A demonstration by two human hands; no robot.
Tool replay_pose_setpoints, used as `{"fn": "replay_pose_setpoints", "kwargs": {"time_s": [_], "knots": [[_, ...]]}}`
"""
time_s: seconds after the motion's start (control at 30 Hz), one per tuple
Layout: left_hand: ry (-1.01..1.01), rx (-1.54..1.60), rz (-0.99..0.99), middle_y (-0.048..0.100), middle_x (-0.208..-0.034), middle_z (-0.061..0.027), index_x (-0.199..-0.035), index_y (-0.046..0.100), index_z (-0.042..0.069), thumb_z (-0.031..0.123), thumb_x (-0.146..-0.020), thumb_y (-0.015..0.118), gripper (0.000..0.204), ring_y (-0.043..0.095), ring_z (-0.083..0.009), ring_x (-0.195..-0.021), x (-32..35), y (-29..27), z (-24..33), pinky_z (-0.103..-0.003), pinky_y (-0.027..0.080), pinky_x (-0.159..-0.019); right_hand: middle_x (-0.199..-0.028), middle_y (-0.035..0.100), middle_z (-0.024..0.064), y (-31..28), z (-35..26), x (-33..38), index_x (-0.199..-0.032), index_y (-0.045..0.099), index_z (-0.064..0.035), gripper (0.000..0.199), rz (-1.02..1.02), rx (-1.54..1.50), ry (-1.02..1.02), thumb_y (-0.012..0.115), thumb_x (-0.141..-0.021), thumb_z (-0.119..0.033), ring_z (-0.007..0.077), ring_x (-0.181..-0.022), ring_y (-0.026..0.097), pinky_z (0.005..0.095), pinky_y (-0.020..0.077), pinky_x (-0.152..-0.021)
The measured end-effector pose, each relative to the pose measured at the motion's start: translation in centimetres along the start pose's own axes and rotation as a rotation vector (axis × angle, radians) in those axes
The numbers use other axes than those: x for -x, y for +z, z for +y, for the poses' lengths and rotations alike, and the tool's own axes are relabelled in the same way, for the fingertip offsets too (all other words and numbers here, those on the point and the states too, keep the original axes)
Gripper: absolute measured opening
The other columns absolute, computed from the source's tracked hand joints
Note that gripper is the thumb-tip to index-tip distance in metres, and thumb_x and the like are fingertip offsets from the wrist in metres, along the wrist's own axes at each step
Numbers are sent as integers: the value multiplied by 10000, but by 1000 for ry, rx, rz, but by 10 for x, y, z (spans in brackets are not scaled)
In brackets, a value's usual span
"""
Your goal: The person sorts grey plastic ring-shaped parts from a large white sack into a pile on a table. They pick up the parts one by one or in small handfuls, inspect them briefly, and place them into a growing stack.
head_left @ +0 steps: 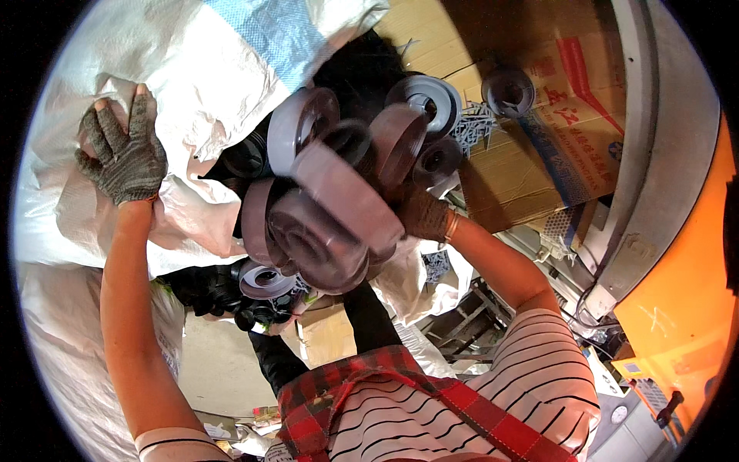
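My left hand [123,154], in a grey knitted glove with bare fingertips, lies with fingers spread on a white woven sack [185,100]. My right hand [425,214], in a dark glove, grips the edge of a large round greyish-purple plastic part [342,192]; most of its fingers are hidden. That part is smeared by motion. Right below it is another round, stepped plastic part [319,239], overlapping it. Similar parts lie heaped behind, among them a grey ring [300,131], a purplish one [398,142] and a smaller one [439,160].
A printed cardboard box [570,131] lies at the right, with one loose round part [508,91] on it. Small grey plastic pieces [475,125] lie beside the heap. An orange machine panel [677,308] borders the far right. Below are black parts [212,291] and another white sack [435,296].
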State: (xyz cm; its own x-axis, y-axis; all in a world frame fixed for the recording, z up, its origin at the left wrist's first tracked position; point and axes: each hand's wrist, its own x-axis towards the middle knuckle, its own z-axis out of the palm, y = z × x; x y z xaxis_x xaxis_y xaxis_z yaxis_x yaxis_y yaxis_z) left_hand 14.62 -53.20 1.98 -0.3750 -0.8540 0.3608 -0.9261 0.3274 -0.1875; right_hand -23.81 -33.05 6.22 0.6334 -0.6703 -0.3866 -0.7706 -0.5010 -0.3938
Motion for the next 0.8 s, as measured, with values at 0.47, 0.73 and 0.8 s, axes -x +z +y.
{"fn": "replay_pose_setpoints", "kwargs": {"time_s": [0.47,0.73,0.8], "knots": [[36,-82,-37,213,-1419,-177,-1371,235,451,343,-814,502,627,156,-379,-1325,2,2,-3,-702,201,-895,-1305,457,126,30,335,31,-1285,436,-86,515,-368,-5,1070,406,-895,-420,290,-1217,402,363,278,-1036],[0,-131,-66,277,-1394,-159,-1322,368,436,321,-779,520,576,271,-354,-1280,4,4,-4,-680,243,-862,-1283,471,169,24,290,-20,-1253,479,-102,367,-277,-19,382,396,-897,-143,288,-1193,437,327,366,-981],[3,-105,-30,270,-1403,-152,-1326,358,438,325,-766,529,596,264,-347,-1287,4,4,-5,-679,242,-867,-1307,442,164,20,236,-40,-1290,425,-87,392,-101,-657,498,362,-903,-99,256,-1204,425,309,360,-996]]}}
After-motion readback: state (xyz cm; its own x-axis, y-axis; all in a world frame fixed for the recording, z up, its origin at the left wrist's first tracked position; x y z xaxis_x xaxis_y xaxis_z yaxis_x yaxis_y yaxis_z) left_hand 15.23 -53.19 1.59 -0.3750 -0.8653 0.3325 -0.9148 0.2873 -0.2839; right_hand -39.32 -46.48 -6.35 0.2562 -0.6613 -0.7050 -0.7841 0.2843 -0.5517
